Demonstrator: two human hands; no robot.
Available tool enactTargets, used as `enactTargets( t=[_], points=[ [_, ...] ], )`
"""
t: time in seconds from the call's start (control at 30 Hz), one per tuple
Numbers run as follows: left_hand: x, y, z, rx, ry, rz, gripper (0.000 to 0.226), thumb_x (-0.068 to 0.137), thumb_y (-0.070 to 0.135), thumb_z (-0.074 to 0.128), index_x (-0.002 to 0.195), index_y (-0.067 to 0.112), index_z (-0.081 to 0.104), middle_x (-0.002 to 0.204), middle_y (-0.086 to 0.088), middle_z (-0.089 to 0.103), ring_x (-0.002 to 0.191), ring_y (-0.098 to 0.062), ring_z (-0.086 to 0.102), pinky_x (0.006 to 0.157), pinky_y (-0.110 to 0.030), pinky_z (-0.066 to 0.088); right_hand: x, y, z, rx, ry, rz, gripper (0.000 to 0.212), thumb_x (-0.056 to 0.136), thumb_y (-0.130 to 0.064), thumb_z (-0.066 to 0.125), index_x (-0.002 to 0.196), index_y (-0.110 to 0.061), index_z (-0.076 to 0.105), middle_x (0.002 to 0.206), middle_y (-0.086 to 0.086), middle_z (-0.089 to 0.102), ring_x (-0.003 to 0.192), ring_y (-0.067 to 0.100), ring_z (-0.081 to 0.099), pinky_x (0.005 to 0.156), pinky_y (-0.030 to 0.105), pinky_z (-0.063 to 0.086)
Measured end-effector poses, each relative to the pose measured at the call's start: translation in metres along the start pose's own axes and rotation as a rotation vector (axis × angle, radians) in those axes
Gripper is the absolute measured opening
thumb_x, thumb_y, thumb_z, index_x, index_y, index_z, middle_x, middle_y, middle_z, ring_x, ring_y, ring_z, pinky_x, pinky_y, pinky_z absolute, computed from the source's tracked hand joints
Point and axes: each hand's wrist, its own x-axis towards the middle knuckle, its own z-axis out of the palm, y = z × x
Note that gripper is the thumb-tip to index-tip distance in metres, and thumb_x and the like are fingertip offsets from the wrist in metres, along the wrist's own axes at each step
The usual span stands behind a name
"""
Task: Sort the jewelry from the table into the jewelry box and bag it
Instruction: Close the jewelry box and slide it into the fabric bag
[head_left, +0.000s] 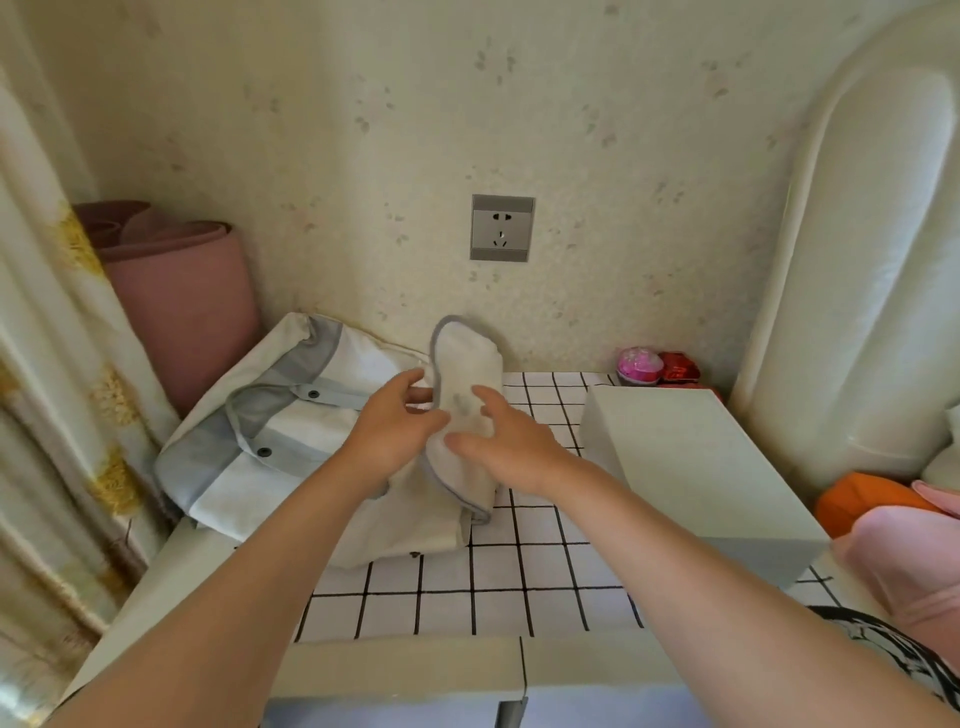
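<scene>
The left hand (395, 421) pinches the grey-trimmed edge of the upright flap (467, 358) of the white bag (218, 488), which spreads to that hand's left on the worktop (467, 582). The right hand (501, 441), fingers spread and loose, rests against the flap's front. The white jewelry box (696, 467) sits closed just to its right.

Soft matt cloth on the bag (322, 431), white with grey woven trim, creased and a touch grubby, with dark snap studs (264, 451) giving a dull sheen. The bench (519, 587) top is smooth, a white sheet printed with black grid lines. White box (691, 457): flat matt, card or plastic, can't tell. Socket plate (502, 227) looks like brushed grey metal. Headboard (857, 260) is cream, padded, glossy like leather. Rolled pink mat (187, 312) is matt; curtain (52, 364) is woven cloth; red wrapper (678, 370) is shiny foil.
</scene>
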Motion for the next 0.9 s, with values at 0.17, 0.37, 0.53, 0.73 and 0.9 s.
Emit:
enactTargets(
  t=[0.17,0.37,0.53,0.73,0.9],
  points=[
    [-0.008,0.012,0.017,-0.039,-0.343,0.066,0.037,0.097,0.017,0.057,0.132,0.028,0.059,0.128,0.016,0.063,0.119,-0.003,0.058,0.098,-0.026,0.048,-0.006,0.006,-0.027,0.297,0.123,-0.155,0.067,0.097,-0.026,0.048,0.155,-0.045,0.02,0.164,-0.01,0.018,0.151,0.014,0.019,0.122,0.041,0.021],
    [-0.005,-0.007,0.023,0.351,-0.324,0.144,0.036,0.099,0.011,0.049,0.127,0.026,0.064,0.137,0.01,0.056,0.13,-0.007,0.049,0.102,-0.018,0.035,-0.005,0.03,-0.052,-0.414,0.231,-0.178,0.038,0.094,-0.035,0.039,0.093,-0.031,0.077,0.151,0.0,0.046,0.151,0.017,0.018,0.12,0.044,0.007],
    [-0.012,-0.025,0.026,0.848,-0.436,0.037,0.047,0.089,0.052,0.058,0.136,0.046,0.051,0.161,0.006,0.019,0.148,-0.02,0.014,0.118,-0.041,0.022,-0.007,0.054,-0.045,-0.796,0.183,-0.029,0.065,0.088,-0.036,0.052,0.15,-0.04,0.033,0.165,0.014,-0.012,0.15,0.029,-0.025,0.118,0.056,-0.018],
    [-0.01,-0.023,0.032,1.106,-0.429,0.09,0.052,0.088,0.043,0.057,0.138,0.045,0.044,0.142,0.005,0.043,0.125,-0.022,0.047,0.098,-0.033,0.04,-0.008,0.064,-0.025,-0.903,-0.107,-0.101,0.059,0.093,-0.039,0.039,0.15,-0.027,0.032,0.154,0.009,0.035,0.146,0.028,0.024,0.123,0.049,0.002],
    [-0.01,-0.022,0.036,1.107,-0.413,0.066,0.047,0.088,0.048,0.055,0.134,0.043,0.049,0.138,0.006,0.047,0.123,-0.023,0.049,0.094,-0.034,0.04,-0.006,0.06,-0.024,-0.969,-0.257,-0.03,0.043,0.095,-0.041,0.031,0.133,-0.03,0.051,0.127,-0.003,0.063,0.118,0.023,0.055,0.109,0.049,0.02]
  ],
)
